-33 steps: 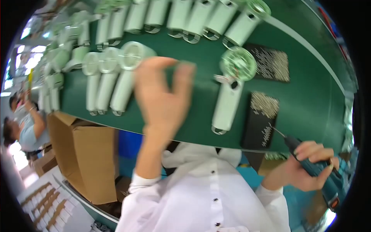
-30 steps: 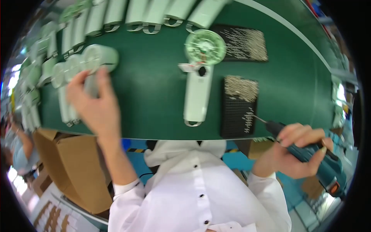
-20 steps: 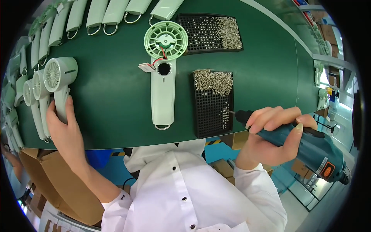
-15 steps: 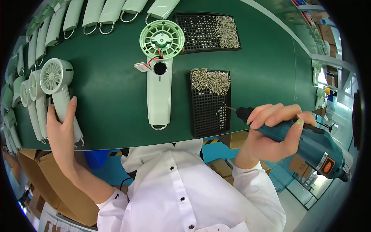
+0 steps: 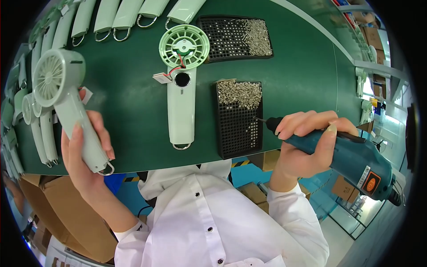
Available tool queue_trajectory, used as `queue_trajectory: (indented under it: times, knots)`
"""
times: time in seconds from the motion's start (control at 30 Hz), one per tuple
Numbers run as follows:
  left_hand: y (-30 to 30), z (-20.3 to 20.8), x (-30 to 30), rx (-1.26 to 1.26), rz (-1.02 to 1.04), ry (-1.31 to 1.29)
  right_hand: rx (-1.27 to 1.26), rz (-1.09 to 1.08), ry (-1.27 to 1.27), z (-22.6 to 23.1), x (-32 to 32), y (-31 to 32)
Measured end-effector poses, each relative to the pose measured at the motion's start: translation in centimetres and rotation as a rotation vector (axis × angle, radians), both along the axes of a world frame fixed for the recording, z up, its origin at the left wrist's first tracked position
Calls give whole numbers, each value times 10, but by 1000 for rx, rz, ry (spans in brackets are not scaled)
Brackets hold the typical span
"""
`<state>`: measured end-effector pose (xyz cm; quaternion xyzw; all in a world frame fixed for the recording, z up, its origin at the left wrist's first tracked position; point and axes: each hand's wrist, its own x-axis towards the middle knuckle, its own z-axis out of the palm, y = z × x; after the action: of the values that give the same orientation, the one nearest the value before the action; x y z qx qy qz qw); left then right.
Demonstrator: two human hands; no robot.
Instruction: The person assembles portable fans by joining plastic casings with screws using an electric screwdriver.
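1. Lifted since half a second ago, a pale green handheld fan (image 5: 73, 111) rises in the left hand (image 5: 80, 171) from beside two similar fans (image 5: 38, 135) near the left end of the green table (image 5: 284, 89).
2. Its long axis runs aslant: round head toward the table's far left corner, metal loop toward the near edge, grille facing up and left. Thumb and fingers wrap its handle.
3. Fingers curled firmly around it, the right hand (image 5: 307, 155) grips one electric screwdriver (image 5: 360, 160), bit aimed left at the near screw tray (image 5: 229, 135); whether the tip touches cannot be told.
4. Two black trays of screws show, the far screw tray (image 5: 222, 40) lying crosswise.
5. One opened fan (image 5: 181, 111) lies mid-table, head toward the far edge, wires exposed.
6. At least five looped handles (image 5: 126, 15) line the far edge.
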<state>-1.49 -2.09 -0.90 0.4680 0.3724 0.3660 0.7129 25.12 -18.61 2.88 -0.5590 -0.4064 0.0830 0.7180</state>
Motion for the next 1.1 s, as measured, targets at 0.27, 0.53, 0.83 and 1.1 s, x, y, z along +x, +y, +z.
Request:
queue_trajectory:
  times: [0.27, 0.53, 0.83, 1.1]
  knots:
    - [-29, -10, 25, -164, 73, -132, 87, 4, 112, 16, -15, -5]
    - [-50, -21, 39, -416, -86, -275, 309, 390, 198, 31, -61, 16]
    - [-48, -25, 31, -373, -134, -280, 237, 500, 322, 20, -107, 48]
    - [-46, -21, 32, -373, -155, -305, 182, 503, 308, 17, -112, 54]
